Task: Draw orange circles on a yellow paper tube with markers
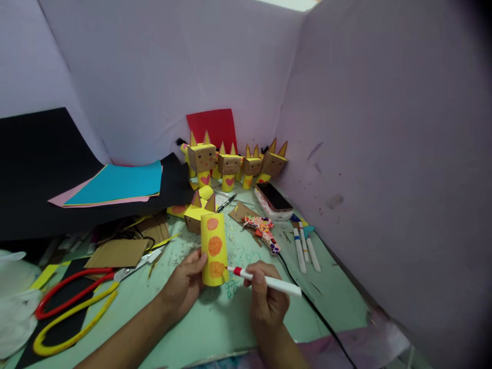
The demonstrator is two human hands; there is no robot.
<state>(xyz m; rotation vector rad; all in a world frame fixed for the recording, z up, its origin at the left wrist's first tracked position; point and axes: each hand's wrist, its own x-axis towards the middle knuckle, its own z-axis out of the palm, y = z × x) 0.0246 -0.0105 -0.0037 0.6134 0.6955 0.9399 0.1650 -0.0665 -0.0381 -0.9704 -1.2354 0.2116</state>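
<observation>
Three orange spots mark yellow tube (214, 250); our left hand (189, 279) clamps its side above table (177, 335). Our right hand (267, 294) pinches marker (269, 282) (red tip at lowest spot's edge).

1. A handicraft workspace is shown, enclosed by pale walls (161, 66).
2. Coloured paper (119, 184), cardboard pieces (117, 252) and large scissors (122, 274) are spread over a scribbled green tabletop (165, 341).
3. Box-headed paper figures (202, 158) are lined up behind a yellow tube (214, 251) decorated with orange spots; markers (300, 252) are laid at the right.
4. Whether it is set in a home cannot be told.
</observation>
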